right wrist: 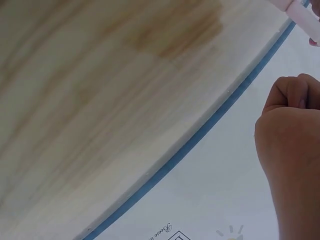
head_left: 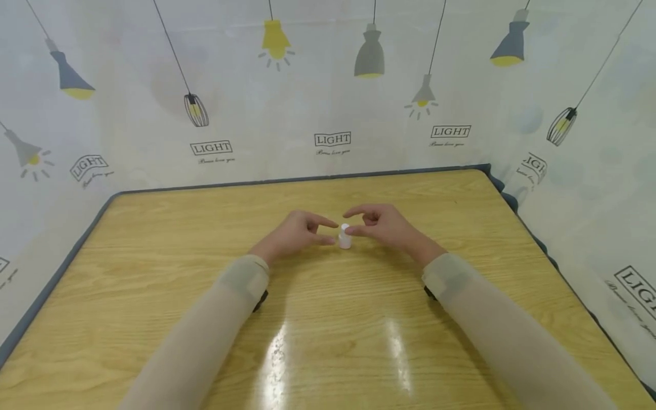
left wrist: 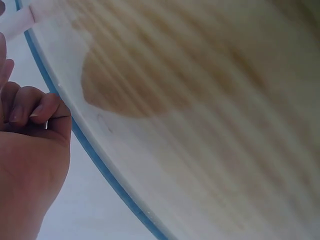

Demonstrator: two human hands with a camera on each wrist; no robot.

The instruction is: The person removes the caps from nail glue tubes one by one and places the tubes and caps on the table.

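A small white bottle (head_left: 345, 241) with a white cap stands upright on the wooden table, between the two hands. It looks pale pink in the right wrist view, a cylinder (right wrist: 303, 21) cut off by the frame's corner. My left hand (head_left: 303, 232) is just left of the bottle, thumb and forefinger stretched toward it and spread apart, other fingers curled in. From the right, my right hand (head_left: 385, 225) reaches in; its thumb tip overlaps the cap, and whether it touches I cannot tell. Its forefinger stretches out above, apart from the thumb.
The glossy wooden table (head_left: 348, 319) has a dark blue edge along its back and sides. Behind it hangs a pale curtain (head_left: 277, 114) printed with lamps and the word LIGHT. Long beige sleeves cover both forearms, and a dark strap piece shows beneath each wrist.
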